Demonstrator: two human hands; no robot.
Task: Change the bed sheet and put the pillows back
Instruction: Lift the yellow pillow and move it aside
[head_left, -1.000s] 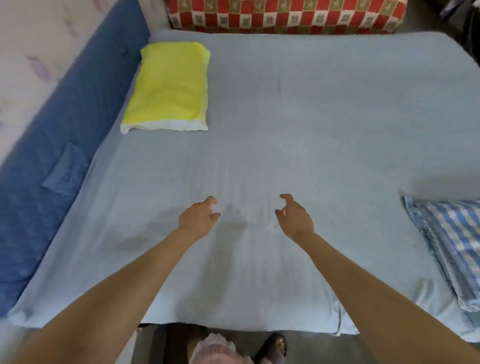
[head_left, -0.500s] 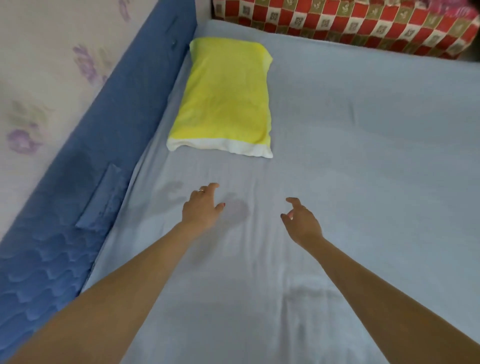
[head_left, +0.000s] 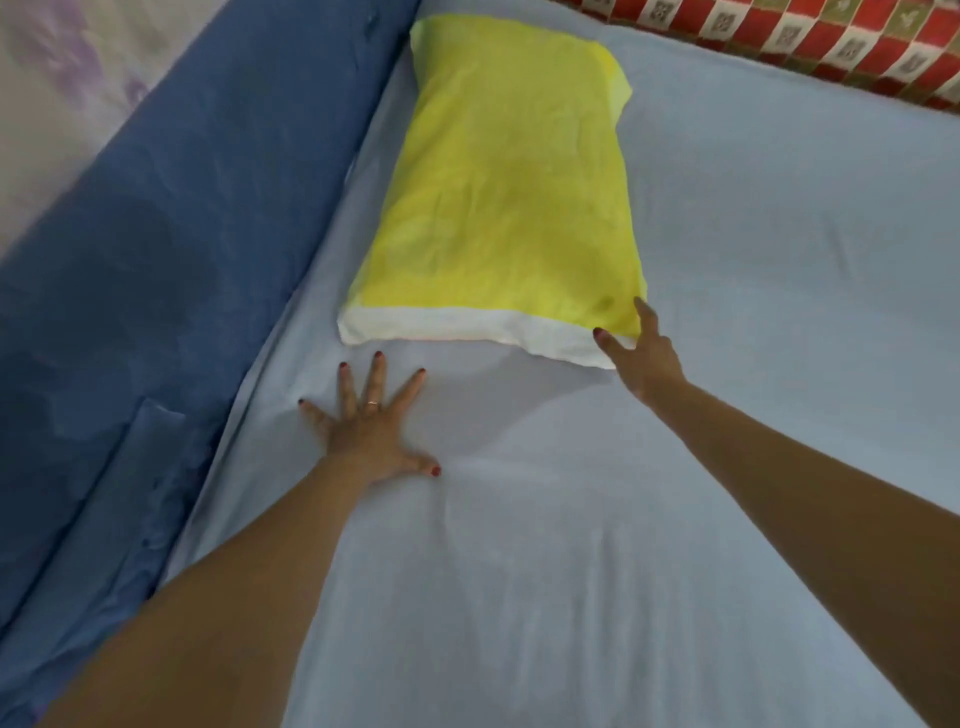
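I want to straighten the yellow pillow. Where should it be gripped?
Probably the yellow pillow's near right corner, on its white band, coming from the near side. That short end faces the person, and the right hand is open at it. The left hand lies flat on the sheet.

Fingers (head_left: 638, 317) perhaps touching yellow pillow (head_left: 506, 187)

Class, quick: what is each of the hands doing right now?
Left hand: open, fingers spread flat on the light blue sheet.
Right hand: open, fingertips at the yellow pillow corner, holding nothing.
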